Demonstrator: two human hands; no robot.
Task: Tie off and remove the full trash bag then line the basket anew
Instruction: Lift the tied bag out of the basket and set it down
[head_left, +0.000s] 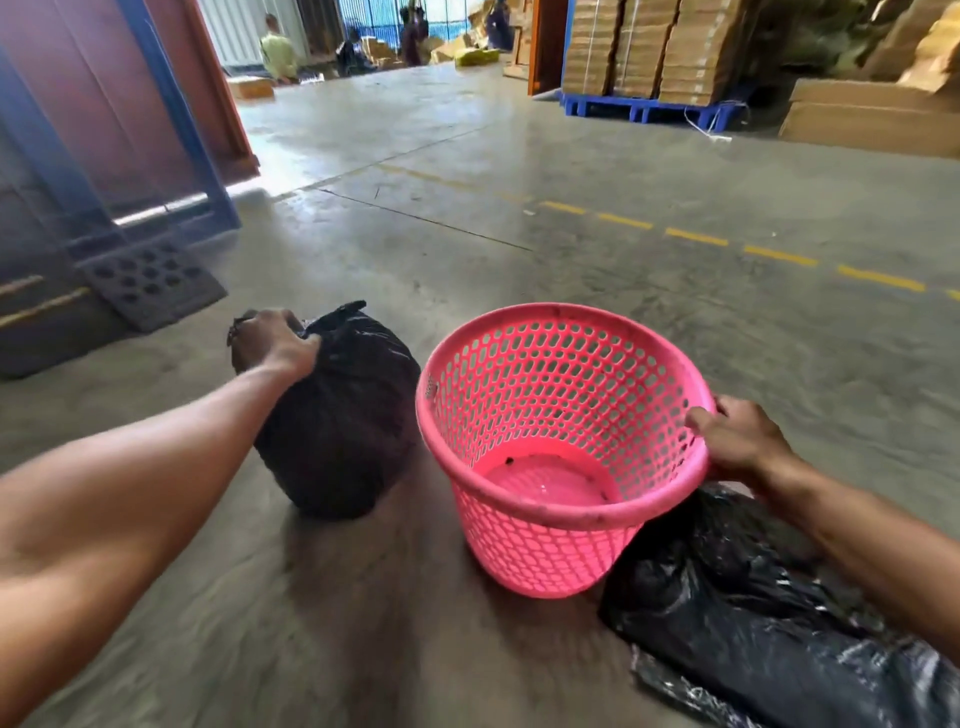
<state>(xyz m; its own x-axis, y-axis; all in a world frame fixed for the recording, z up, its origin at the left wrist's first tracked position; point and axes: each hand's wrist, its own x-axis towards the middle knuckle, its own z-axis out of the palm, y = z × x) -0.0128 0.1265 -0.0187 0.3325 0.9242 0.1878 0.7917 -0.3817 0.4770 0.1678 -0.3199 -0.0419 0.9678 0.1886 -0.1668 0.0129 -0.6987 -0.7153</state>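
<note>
A full black trash bag (343, 415), tied at the top, stands on the concrete floor left of centre. My left hand (275, 338) grips its knotted top. To its right stands a pink perforated plastic basket (550, 551), unlined, tilted slightly toward me, with a few dark specks on its bottom. My right hand (743, 441) holds the basket's right rim. A flat, crumpled black bag (753, 613) lies on the floor at the lower right, partly under the basket and my right forearm.
A dark perforated mat (150, 280) and a blue and red steel structure (130, 130) stand at the left. Stacked cardboard on a blue pallet (649, 106) sits at the back right. A dashed yellow line (779, 254) crosses the floor. People work far behind.
</note>
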